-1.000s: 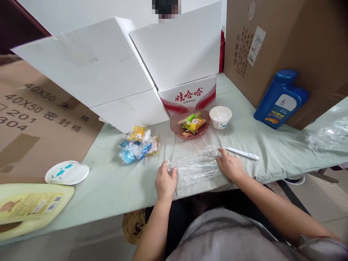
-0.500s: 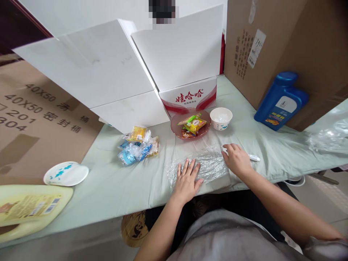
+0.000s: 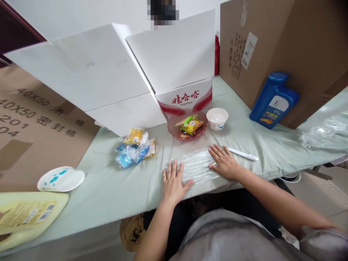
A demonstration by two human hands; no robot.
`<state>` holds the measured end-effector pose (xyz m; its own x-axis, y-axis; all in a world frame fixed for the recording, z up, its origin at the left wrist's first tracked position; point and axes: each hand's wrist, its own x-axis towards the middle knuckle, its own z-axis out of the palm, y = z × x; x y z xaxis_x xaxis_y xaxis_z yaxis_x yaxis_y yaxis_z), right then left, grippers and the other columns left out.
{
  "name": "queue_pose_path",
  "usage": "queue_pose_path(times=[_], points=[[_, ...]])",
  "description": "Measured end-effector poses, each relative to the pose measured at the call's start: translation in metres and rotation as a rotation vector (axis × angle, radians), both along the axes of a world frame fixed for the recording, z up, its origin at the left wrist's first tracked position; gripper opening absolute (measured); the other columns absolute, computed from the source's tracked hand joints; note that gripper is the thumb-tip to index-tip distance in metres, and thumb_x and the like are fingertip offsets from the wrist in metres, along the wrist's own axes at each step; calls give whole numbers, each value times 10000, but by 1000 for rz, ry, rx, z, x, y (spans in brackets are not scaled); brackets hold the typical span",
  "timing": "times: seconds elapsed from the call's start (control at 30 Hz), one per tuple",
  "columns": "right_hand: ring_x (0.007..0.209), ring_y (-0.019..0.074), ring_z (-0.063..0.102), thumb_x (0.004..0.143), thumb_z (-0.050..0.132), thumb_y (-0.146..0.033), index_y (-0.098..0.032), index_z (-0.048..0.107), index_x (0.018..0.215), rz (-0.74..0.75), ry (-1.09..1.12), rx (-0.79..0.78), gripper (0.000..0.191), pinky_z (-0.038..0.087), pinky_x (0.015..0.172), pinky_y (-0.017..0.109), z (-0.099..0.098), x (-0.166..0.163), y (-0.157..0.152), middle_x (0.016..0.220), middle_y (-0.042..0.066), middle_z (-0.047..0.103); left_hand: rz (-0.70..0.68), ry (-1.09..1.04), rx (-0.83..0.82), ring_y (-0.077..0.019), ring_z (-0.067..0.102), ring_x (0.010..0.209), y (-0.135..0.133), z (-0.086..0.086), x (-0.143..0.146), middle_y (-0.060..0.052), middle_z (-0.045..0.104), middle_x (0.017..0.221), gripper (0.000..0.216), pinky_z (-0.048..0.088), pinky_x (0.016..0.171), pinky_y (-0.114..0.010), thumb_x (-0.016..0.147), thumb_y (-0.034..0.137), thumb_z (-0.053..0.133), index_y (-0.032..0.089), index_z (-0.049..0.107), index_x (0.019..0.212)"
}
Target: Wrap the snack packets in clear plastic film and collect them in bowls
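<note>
A sheet of clear plastic wrap lies wrinkled on the green tablecloth near the front edge. My left hand rests flat on its left end, fingers spread. On its right end my right hand lies flat, fingers stretched out. Just beyond the right fingertips is a long white plastic tool, perhaps a knife; its kind is not clear. Behind the wrap stands a pinkish glass bowl with packaged snacks in it. A white paper bowl holding something clear is beside it.
Left of the wrap is a pile of wrapped snacks. Farther left are a tipped paper bowl and a yellow jug. White boxes line the back. A blue bottle stands before a large carton at right.
My hands have moved apart, the left one a little leftward, and my right hand now lies flat. The wrap looks flatter and tauter. More of the white tool shows.
</note>
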<state>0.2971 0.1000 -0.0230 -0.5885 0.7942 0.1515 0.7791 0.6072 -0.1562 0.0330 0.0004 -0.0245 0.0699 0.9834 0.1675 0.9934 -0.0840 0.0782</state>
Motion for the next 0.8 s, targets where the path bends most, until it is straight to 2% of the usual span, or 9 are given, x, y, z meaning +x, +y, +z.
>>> queue_pose_path(times=[0.1, 0.2, 0.3, 0.37, 0.43, 0.5, 0.6, 0.7, 0.8], points=[[1447, 329, 169, 889, 426, -644, -103, 345, 1468, 109, 43, 12, 797, 149, 1152, 543, 11, 18, -11, 1540, 171, 291, -18, -41, 84, -410, 179, 1436, -15, 6, -24, -205, 291, 1533, 780, 247, 1094, -649, 853, 583, 534, 140, 338, 1464], [1419, 320, 256, 837, 519, -653, -126, 400, 1437, 280, 93, -35, 807, 196, 1148, 520, 19, 32, -30, 1496, 160, 389, -210, -116, 69, -365, 282, 1406, -34, 16, -36, -169, 411, 1459, 686, 351, 1095, -554, 819, 505, 629, 162, 448, 1385], [1289, 290, 448, 876, 574, -411, -161, 505, 1349, 319, 146, -83, 539, 327, 1072, 499, 21, 43, -51, 1363, 144, 543, -362, -181, 52, -300, 442, 1314, -52, 19, -36, -118, 554, 1321, 475, 448, 1054, -469, 830, 334, 656, 194, 550, 1271], [1153, 251, 542, 907, 510, -231, -177, 582, 1242, 316, 199, -91, 347, 413, 972, 451, 21, 49, -63, 1240, 126, 620, -405, -236, 112, -259, 512, 1254, -60, 16, -35, -88, 620, 1229, 324, 480, 1030, -445, 868, 198, 594, 208, 598, 1191], [1019, 217, 584, 929, 438, -155, -187, 630, 1116, 324, 258, -101, 270, 449, 880, 404, 22, 53, -72, 1101, 102, 666, -422, -315, 163, -234, 553, 1211, -65, 15, -34, -66, 658, 1152, 246, 502, 1006, -427, 886, 119, 539, 216, 637, 1090], [942, 202, 594, 949, 404, -153, -188, 638, 1033, 321, 315, -120, 251, 460, 827, 380, 25, 56, -76, 1008, 91, 677, -394, -406, 165, -221, 589, 1160, -67, 17, -34, -61, 674, 1104, 201, 527, 969, -401, 899, 116, 520, 213, 655, 1012], [882, 189, 617, 961, 389, -165, -185, 630, 1011, 262, 375, -154, 247, 480, 789, 355, 28, 58, -73, 939, 84, 685, -263, -489, 137, -189, 656, 1011, -61, 23, -34, -62, 691, 1025, 179, 564, 874, -336, 923, 166, 498, 207, 661, 985], [828, 187, 649, 965, 387, -210, -194, 634, 1034, 139, 395, -139, 256, 501, 755, 338, 29, 54, -62, 905, 73, 703, -134, -478, 173, -165, 683, 866, -44, 25, -32, -47, 706, 917, 185, 570, 781, -291, 937, 227, 483, 203, 662, 976], [817, 192, 676, 980, 365, -279, -203, 640, 1035, -32, 363, -93, 291, 504, 724, 313, 27, 44, -50, 932, 62, 722, -5, -413, 249, -175, 695, 813, -22, 20, -29, -58, 723, 904, 220, 561, 740, -289, 937, 290, 480, 186, 667, 986]])
